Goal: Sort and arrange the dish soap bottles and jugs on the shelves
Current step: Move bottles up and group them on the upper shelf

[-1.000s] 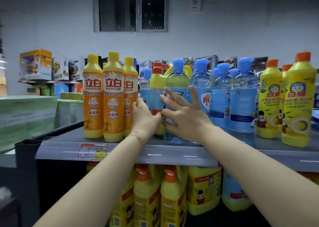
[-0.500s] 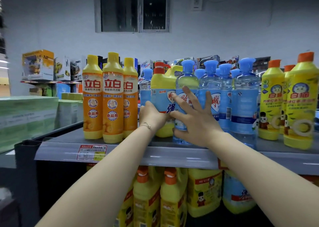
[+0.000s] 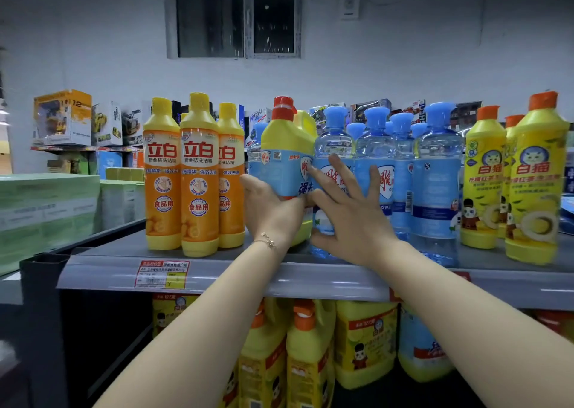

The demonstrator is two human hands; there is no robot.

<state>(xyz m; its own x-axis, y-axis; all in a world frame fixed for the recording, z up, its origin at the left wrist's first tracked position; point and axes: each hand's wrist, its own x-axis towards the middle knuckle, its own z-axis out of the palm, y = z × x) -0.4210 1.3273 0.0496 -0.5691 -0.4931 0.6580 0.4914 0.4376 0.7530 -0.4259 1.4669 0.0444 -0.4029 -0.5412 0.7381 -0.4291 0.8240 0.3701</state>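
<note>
Now, left hand (image 3: 273, 212): is gripping the yellow jug (image 3: 287, 146) low down.
right hand (image 3: 351, 221): is pressing spread, straight fingers against jug and blue bottle (image 3: 334, 146).

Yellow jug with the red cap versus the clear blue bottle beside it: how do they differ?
The yellow jug is opaque with a red cap; the clear blue bottle is see-through with a blue cap. The jug is broader, with a handle; the bottle is slim. The left hand grips the jug; the right hand lays spread fingers on the bottle. Both wear blue labels.
</note>
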